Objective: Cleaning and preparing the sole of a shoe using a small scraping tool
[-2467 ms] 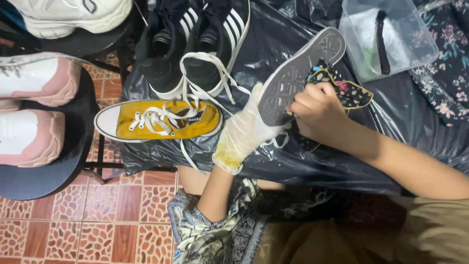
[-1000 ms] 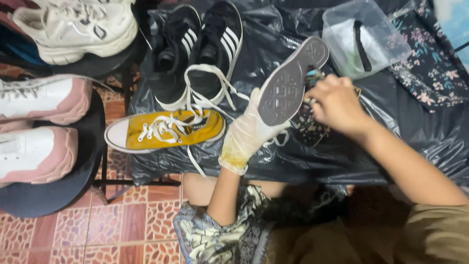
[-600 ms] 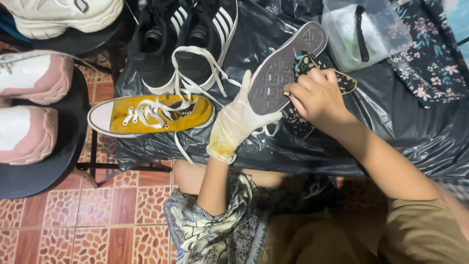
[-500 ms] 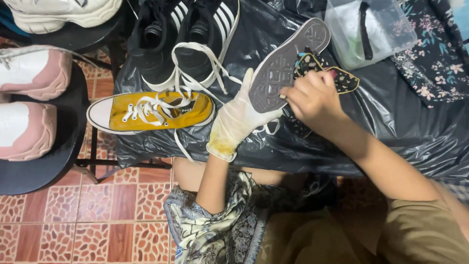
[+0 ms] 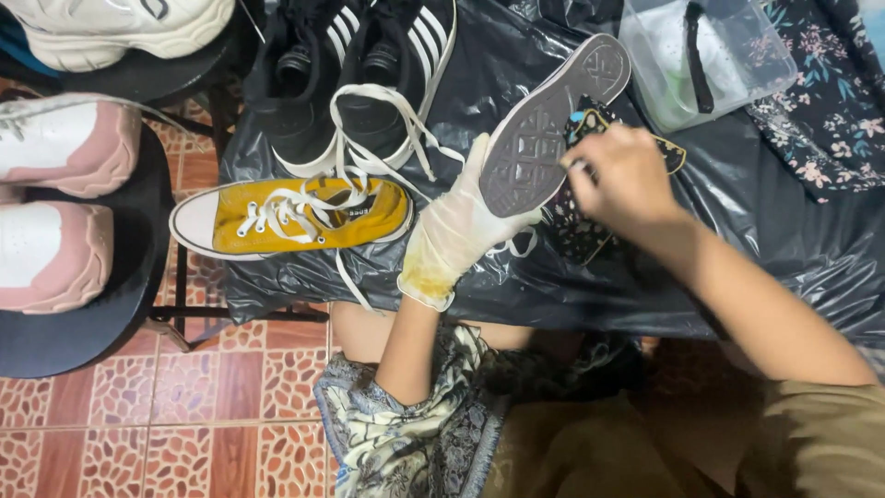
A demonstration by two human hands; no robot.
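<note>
Head view shows a black plastic sheet [image 5: 756,240] carrying a yellow sneaker [image 5: 295,217] near its left edge. Toward the middle, the gloved left hand [image 5: 456,235] grips an upturned sneaker [image 5: 553,124], steadier than a moment ago. The bare right hand [image 5: 622,180] now pinches something too small to identify against its grey sole.

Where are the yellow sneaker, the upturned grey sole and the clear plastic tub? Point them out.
yellow sneaker [image 5: 304,217], head view, on its laced yellow upper.
grey sole [image 5: 544,138], head view, on the patterned tread at mid-sole.
clear plastic tub [image 5: 737,65], head view, on its near right wall.
</note>
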